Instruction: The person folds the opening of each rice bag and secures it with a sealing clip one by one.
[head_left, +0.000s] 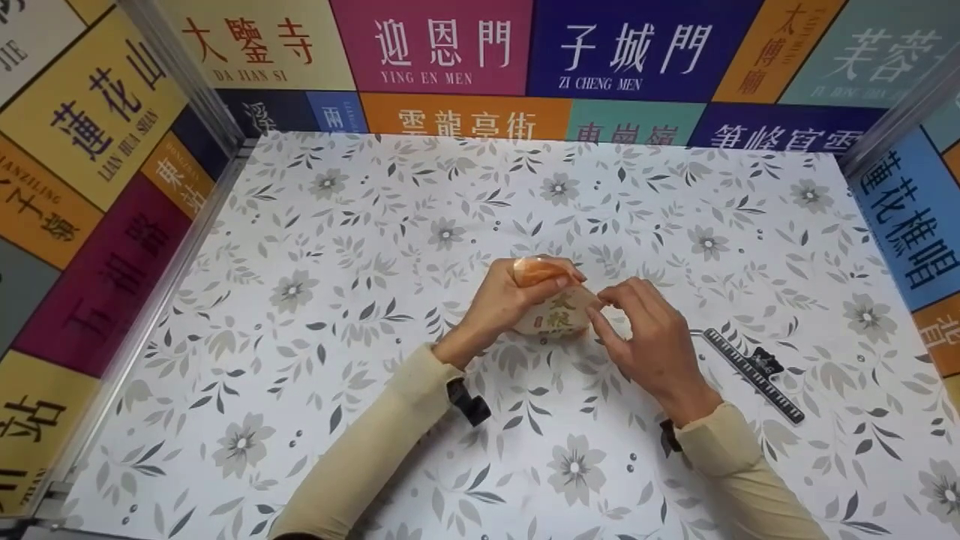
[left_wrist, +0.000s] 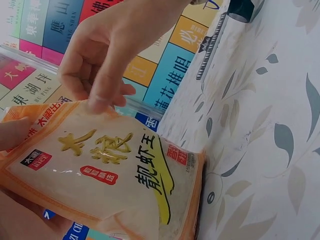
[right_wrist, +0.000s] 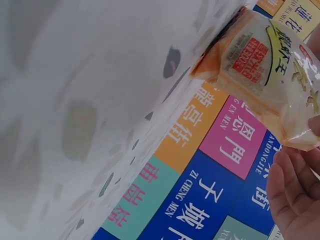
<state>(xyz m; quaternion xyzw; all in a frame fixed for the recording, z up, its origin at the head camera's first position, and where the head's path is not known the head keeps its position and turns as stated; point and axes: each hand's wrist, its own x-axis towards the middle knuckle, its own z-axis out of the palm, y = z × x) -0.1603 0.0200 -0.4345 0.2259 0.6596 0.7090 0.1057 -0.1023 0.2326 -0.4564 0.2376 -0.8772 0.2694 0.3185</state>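
Note:
A small bag of rice (head_left: 551, 315), orange-edged and printed with gold Chinese characters, stands tilted on the patterned tabletop. My left hand (head_left: 517, 292) grips its gathered orange top. At the bag's right edge, my right hand (head_left: 649, 334) pinches with thumb and index finger. The left wrist view shows the bag's printed front (left_wrist: 110, 160) and the right hand (left_wrist: 107, 65), its thumb at the upper edge. In the right wrist view, the bag (right_wrist: 260, 65) rests its base on the table, with the right hand's fingers (right_wrist: 292, 190) by one corner; part of the grip is cut off.
To the right of the right hand lies a black strip (head_left: 754, 375) with white marks and a small black shape beside it. Panels with large Chinese characters (head_left: 442, 45) wall the table's back and sides. The floral tabletop (head_left: 375, 450) extends around both arms.

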